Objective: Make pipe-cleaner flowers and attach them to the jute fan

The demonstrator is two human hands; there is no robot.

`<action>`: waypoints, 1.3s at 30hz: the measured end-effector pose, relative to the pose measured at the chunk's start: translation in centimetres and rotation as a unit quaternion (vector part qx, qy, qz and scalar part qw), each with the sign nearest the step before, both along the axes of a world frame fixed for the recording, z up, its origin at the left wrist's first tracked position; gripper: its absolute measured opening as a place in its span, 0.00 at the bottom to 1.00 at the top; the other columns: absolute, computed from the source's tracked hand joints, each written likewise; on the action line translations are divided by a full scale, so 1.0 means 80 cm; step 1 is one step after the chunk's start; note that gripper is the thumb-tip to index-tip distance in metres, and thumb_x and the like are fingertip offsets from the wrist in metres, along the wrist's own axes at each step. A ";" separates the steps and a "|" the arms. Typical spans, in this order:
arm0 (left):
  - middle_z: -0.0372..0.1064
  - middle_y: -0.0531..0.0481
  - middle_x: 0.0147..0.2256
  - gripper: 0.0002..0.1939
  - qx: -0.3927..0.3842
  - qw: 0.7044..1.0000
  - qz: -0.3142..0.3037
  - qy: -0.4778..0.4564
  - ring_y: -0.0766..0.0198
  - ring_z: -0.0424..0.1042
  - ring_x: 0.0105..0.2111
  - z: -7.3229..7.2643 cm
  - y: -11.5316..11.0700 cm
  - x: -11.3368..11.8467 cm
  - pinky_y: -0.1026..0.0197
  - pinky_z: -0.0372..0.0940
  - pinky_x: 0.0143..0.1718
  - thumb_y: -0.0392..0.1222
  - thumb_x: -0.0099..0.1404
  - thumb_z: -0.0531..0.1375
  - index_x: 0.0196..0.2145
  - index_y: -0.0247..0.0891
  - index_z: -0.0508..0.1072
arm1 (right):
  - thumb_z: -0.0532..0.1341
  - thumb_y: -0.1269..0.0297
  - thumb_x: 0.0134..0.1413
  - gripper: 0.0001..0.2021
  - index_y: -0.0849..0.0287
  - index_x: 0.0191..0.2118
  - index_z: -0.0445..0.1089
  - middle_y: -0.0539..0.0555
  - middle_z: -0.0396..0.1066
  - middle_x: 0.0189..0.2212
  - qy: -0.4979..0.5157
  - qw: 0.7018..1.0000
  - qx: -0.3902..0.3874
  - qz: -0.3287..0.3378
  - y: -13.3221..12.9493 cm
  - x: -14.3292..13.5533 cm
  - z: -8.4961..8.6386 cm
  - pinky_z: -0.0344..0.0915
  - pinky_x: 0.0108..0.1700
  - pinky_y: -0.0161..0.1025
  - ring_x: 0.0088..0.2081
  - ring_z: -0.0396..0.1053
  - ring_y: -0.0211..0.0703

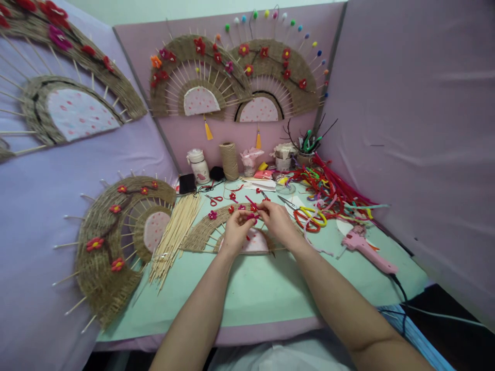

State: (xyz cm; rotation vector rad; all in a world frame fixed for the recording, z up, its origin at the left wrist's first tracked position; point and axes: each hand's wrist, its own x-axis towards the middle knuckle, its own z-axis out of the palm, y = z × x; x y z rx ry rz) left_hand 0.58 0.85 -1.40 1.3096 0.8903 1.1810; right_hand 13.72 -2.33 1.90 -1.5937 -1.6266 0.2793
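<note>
My left hand [235, 231] and my right hand [274, 219] meet over a woven twine fan [201, 233] lying on the table. Between their fingertips is a small magenta pipe-cleaner piece [252, 217], pinched from both sides. A straight magenta end [248, 199] rises at the fingers of my right hand. Red and magenta flowers lie along the fan's upper band, among them a magenta flower [212, 215] at the left. The fan's white spotted centre [256, 241] shows below my hands, partly covered by them.
Thin sticks [176, 237] lie left of the fan. To the right are yellow-handled scissors [312, 216], red pipe cleaners [328, 180] and a pink glue gun [367, 249] with a cord. Small red scissors [215, 200], a twine spool [229, 161] and a white bottle [198, 166] stand or lie behind.
</note>
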 end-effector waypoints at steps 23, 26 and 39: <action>0.73 0.47 0.35 0.11 0.157 0.978 0.063 0.121 0.64 0.71 0.34 0.001 -0.009 0.001 0.61 0.64 0.39 0.34 0.55 0.57 0.38 0.36 0.73 | 0.52 0.75 0.53 0.13 0.60 0.40 0.72 0.59 0.69 0.36 -0.152 0.988 0.000 0.007 0.002 -0.015 -0.014 0.58 0.44 0.39 0.41 0.64 0.46; 0.73 0.46 0.35 0.11 0.140 0.980 0.079 0.121 0.63 0.72 0.34 0.000 -0.007 0.001 0.60 0.65 0.39 0.35 0.55 0.58 0.37 0.35 0.73 | 0.52 0.76 0.53 0.13 0.61 0.39 0.72 0.59 0.69 0.35 -0.146 0.989 0.009 0.021 0.001 -0.016 -0.014 0.58 0.43 0.38 0.40 0.64 0.45; 0.74 0.45 0.34 0.09 0.115 0.982 0.083 0.121 0.62 0.71 0.34 0.002 -0.003 -0.004 0.60 0.65 0.40 0.38 0.55 0.59 0.35 0.34 0.74 | 0.55 0.73 0.52 0.09 0.60 0.38 0.70 0.55 0.73 0.36 0.014 1.000 -0.005 0.026 0.000 -0.013 -0.002 0.61 0.42 0.37 0.38 0.69 0.41</action>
